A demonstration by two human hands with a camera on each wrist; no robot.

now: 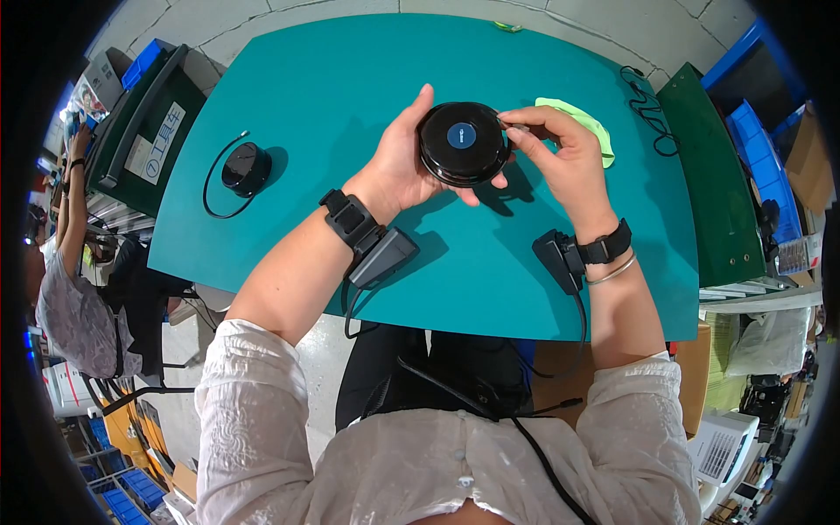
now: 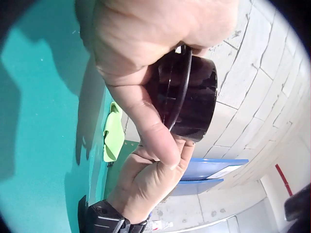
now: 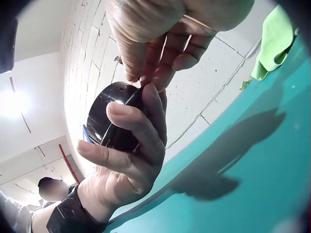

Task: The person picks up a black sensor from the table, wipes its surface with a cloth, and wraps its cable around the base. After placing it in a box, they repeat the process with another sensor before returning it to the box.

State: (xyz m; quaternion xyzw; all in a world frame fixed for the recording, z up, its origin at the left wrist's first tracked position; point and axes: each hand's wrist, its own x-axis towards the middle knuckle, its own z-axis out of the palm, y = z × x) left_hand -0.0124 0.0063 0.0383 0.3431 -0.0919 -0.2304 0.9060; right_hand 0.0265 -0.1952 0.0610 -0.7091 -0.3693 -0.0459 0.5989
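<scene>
A glossy black round device (image 1: pixel 464 166) with a blue round label (image 1: pixel 461 135) is held above the table. My left hand (image 1: pixel 398 166) grips it from the left, with fingers curled underneath and around its side. A thin black cord (image 2: pixel 183 92) runs around the device's side in the left wrist view. At the right edge, my right hand (image 1: pixel 564 156) pinches the end of this cord between thumb and fingers; the tip is mostly hidden by them. A second black round device (image 1: pixel 246 169) stands on the table at the left, its cable (image 1: pixel 208 188) curving out beside it.
The teal table (image 1: pixel 350 79) is bordered by a block wall. A lime-green cloth (image 1: pixel 584 122) lies behind my right hand. Farther right is a coiled black cable (image 1: pixel 649 114). Green cases (image 1: pixel 144 131) stand along the left side, where another person (image 1: pixel 83 297) is.
</scene>
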